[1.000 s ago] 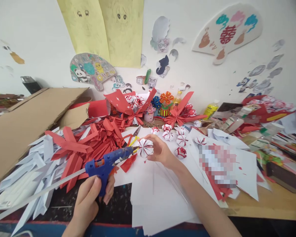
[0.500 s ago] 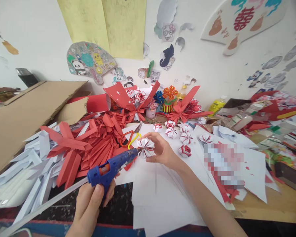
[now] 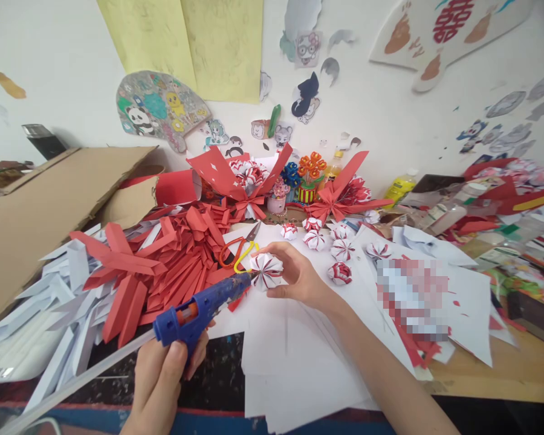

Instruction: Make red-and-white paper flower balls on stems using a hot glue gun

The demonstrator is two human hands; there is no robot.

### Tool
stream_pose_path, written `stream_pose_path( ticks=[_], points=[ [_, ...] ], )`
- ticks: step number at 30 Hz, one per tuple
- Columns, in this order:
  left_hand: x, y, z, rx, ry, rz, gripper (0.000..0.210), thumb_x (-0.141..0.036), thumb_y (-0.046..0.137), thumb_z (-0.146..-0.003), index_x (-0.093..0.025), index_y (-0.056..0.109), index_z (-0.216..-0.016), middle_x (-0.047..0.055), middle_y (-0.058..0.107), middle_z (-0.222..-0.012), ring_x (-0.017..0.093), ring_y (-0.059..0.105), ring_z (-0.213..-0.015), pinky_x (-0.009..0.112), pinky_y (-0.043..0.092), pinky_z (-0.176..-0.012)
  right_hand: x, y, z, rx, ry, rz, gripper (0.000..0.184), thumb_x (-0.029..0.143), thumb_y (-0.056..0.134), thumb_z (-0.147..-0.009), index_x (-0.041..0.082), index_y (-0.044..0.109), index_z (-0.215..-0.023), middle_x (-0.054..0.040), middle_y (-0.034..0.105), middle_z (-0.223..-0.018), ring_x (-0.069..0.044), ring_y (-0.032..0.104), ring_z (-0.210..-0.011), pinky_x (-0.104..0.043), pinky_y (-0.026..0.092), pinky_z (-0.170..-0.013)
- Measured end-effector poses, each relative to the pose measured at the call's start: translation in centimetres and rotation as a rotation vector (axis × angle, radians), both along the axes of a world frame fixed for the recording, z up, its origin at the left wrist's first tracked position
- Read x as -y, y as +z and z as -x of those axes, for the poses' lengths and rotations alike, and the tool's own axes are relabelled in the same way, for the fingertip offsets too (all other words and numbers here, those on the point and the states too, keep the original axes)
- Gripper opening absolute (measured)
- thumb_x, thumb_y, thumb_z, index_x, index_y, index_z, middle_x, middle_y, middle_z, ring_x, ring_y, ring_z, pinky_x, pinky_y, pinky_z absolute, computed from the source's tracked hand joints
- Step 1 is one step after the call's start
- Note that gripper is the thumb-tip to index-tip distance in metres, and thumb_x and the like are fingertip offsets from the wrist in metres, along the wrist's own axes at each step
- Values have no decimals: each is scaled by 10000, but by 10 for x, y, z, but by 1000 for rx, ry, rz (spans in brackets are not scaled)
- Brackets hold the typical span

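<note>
My left hand (image 3: 165,374) is wrapped round the grip of a blue glue gun (image 3: 202,311), and a long glue stick (image 3: 86,377) trails out of its back end. Between the thumb and fingers of my right hand (image 3: 299,278) is a folded paper flower (image 3: 266,271), white with thin red stripes. The gun's nozzle points at the flower's left side; whether it touches cannot be made out. Just behind them lie scissors (image 3: 240,249) with orange and yellow handles. Several similar finished flowers, among them a redder one (image 3: 340,273), rest on white paper sheets (image 3: 299,362).
Folded red strips (image 3: 181,272) and white strips (image 3: 79,302) are heaped on the left beside a cardboard sheet (image 3: 58,205). Red-wrapped bouquets (image 3: 249,193) stand against the wall. Bottles, papers and a dark box (image 3: 535,314) crowd the right side.
The view has shifted slightly. The glue gun and the paper flower appear a little further left, still held in the same way with the nozzle at the flower.
</note>
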State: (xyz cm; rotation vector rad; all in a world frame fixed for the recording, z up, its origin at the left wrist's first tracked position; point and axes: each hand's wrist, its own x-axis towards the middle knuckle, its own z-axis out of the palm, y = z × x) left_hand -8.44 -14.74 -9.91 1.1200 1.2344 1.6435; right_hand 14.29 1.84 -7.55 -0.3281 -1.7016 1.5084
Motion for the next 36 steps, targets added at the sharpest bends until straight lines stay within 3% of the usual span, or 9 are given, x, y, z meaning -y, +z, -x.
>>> stream_pose_path(
  ticks=[5, 13, 21, 36],
  points=[
    [0, 2, 0, -29, 20, -21, 339, -467, 635, -883, -148, 728, -955, 26, 499, -558, 154, 419, -489, 284, 297, -464, 0, 2, -1, 18, -13, -11, 641, 297, 908, -707, 296, 569, -1251, -64, 610, -1282, -229, 575, -1267, -369, 532, -1017],
    [-4, 7, -5, 132, -3, -8, 306, -478, 689, -844, -184, 727, -919, 27, 492, -537, 142, 413, -439, 268, 270, -423, 0, 2, -1, 19, -39, -36, 643, 317, 914, -699, 296, 577, -1246, -67, 623, -1271, -242, 571, -1280, -380, 529, -1025],
    [-5, 9, -2, 117, -49, -6, 323, -507, 708, -832, -203, 746, -935, 40, 523, -540, 153, 421, -444, 266, 263, -429, -1, 2, -2, 15, -26, -37, 643, 304, 912, -705, 301, 578, -1254, -61, 627, -1257, -233, 591, -1248, -374, 519, -1026],
    [-5, 12, -6, -246, 39, -111, 397, -486, 506, -960, -138, 696, -985, 9, 505, -548, 131, 448, -439, 252, 346, -399, -1, -2, -2, 15, -10, -47, 674, 251, 927, -678, 296, 593, -1261, -63, 603, -1279, -228, 574, -1249, -371, 503, -1046]
  ],
)
